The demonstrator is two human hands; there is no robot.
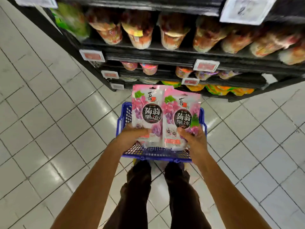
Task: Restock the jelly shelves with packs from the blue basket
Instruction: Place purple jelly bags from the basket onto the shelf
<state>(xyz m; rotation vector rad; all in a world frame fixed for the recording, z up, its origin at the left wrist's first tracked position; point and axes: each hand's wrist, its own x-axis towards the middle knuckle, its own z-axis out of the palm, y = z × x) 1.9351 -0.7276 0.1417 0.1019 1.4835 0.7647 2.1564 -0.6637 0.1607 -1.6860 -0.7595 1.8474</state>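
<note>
While held upright side by side over the basket [156, 157], left pack [146, 111] was pinched at its near edge by left hand [133, 133], right pack [179, 116] by right hand [193, 136]; shelves [165, 53] far.

The left fingers [145, 131] grip one pack [148, 111] and the right fingers [181, 130] grip a second pack [179, 116], so neither hand is free. Directly below the fingers, the walls of the basket [125, 113] bound the drop zone. Ahead of and above the fingers, the shelves [148, 55] are lined with cups [142, 37] and price tags [206, 65]. One dark gap shows between cups. To the left and right of the fingers, bare floor [49, 113] gives open passage.
</note>
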